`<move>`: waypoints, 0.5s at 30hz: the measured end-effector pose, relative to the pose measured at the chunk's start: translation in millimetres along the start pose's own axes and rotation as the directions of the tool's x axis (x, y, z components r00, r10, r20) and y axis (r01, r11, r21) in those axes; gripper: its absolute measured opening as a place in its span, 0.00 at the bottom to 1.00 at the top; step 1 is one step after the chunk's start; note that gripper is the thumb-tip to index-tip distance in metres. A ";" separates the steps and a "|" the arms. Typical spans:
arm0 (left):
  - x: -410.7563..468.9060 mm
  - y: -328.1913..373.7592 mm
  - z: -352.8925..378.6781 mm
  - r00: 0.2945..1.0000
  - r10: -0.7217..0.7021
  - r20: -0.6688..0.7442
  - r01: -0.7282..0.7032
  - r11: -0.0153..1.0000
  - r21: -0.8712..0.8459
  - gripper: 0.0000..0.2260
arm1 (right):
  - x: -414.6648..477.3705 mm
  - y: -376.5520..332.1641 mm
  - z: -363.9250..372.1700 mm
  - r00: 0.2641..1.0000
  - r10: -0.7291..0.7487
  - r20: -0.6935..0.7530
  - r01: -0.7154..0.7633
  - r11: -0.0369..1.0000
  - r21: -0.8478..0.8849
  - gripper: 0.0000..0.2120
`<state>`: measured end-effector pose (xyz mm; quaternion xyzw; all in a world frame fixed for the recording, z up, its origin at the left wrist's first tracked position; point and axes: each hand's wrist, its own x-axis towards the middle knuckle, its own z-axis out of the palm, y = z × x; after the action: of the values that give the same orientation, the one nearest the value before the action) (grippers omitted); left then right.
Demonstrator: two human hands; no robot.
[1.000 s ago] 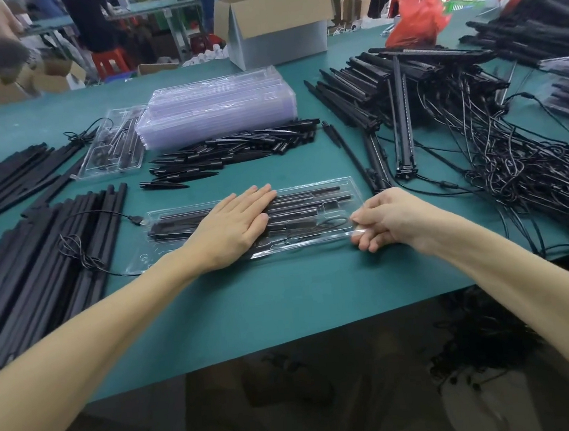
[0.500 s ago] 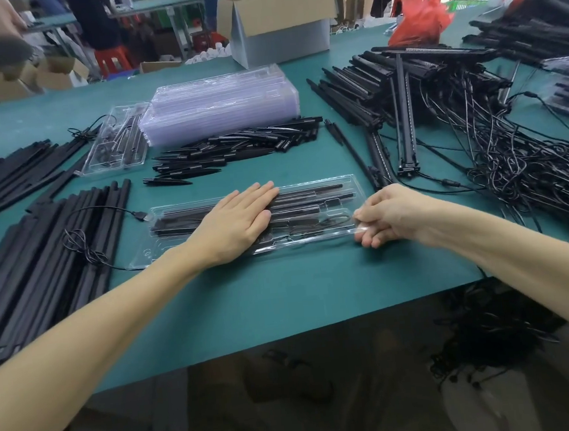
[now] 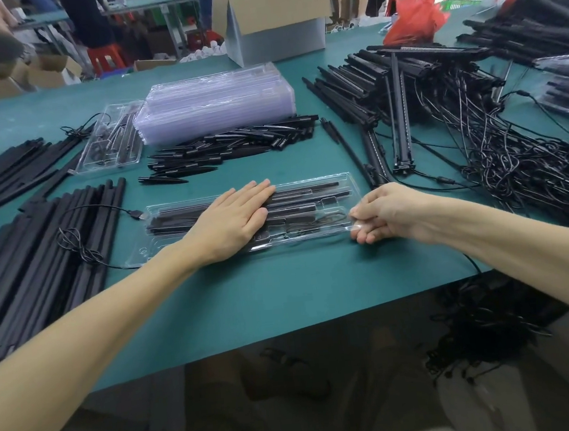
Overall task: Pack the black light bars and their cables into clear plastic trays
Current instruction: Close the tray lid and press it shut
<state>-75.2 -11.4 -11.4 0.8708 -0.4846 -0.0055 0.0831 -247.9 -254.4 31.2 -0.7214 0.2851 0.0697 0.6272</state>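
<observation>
The long clear plastic tray (image 3: 347, 179) lies across the green felt table (image 3: 283, 294), straight ahead of the person, with slim black light bars (image 3: 309, 198) and a coiled thin black cable (image 3: 326, 219) already seated in it. The left hand (image 3: 232, 225) rests flat on the tray's middle, fingers straight and close together. The right hand (image 3: 386, 213), at the tray's 3 o'clock end, has its fingers curled and pinches the clear edge between thumb and fingertips.

This looks like the closing press. To do it well, the flat palm should keep even weight on the middle so the bars stay in their grooves. The pinch should work along the rim from the 3 o'clock end. The cable loop needs to sit fully inside, or it may catch in the seam.

The stack of empty clear trays (image 3: 214, 101) sits at 12 o'clock, the pile of loose black bars (image 3: 48, 243) at 9 o'clock, and the tangle of black cables (image 3: 530, 173) at 2 o'clock.

Against the earlier frames little differs: both hands keep their places and poses on the tray, and only the head camera shifts slightly.
</observation>
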 end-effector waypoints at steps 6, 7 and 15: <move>-0.2 -0.8 1.3 1.000 0.001 -0.002 -0.001 1.000 -0.007 0.23 | 1.1 3.7 2.4 1.000 -0.022 -0.018 0.022 1.000 0.015 0.04; -0.6 -0.8 1.3 1.000 0.000 -0.002 0.000 1.000 -0.009 0.23 | 1.5 4.9 3.6 0.999 -0.034 -0.031 0.034 0.999 0.003 0.05; -0.2 -2.1 3.2 1.000 0.001 -0.024 -0.001 1.000 -0.016 0.23 | 6.7 16.0 9.9 0.987 -0.128 -0.096 0.125 0.992 -0.033 0.08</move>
<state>-73.8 -10.6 -14.9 0.8699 -0.4838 0.0009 0.0960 -247.8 -248.0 12.2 -0.7489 0.2680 -0.0019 0.6061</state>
